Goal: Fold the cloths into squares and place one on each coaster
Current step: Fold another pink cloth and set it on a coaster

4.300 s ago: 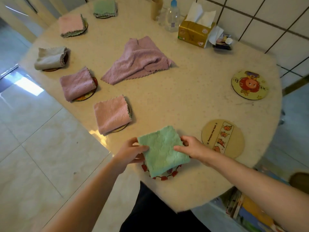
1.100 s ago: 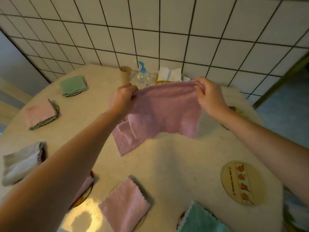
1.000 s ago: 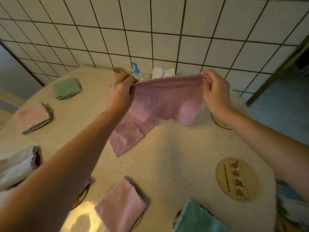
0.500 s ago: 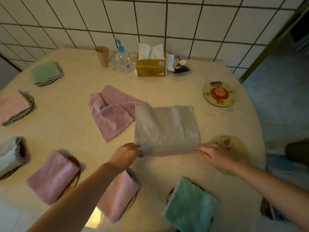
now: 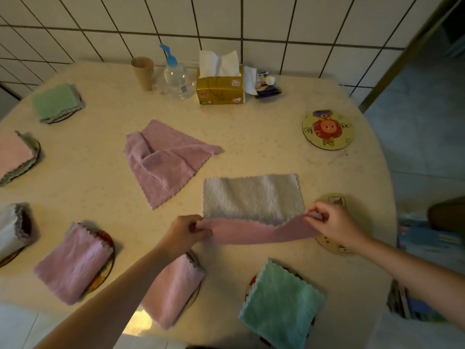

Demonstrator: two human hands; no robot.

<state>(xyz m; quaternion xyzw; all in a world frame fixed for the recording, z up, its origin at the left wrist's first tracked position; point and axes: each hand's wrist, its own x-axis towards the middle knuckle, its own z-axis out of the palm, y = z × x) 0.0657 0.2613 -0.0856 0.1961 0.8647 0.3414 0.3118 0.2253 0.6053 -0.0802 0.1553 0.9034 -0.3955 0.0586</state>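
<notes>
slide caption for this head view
Both hands, left and right, lift the cloth's near edge to fold it on the table.

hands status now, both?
Left hand: pinching the near left corner of the two-tone cloth.
Right hand: pinching its near right corner.

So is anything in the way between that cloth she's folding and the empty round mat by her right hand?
Nothing visible blocks it. The cloth is pinched at its near corners by the left hand and right hand, and the nearest bare coaster lies partly under the right hand. The loose pink cloth lies off to the left, out of the path.
</notes>
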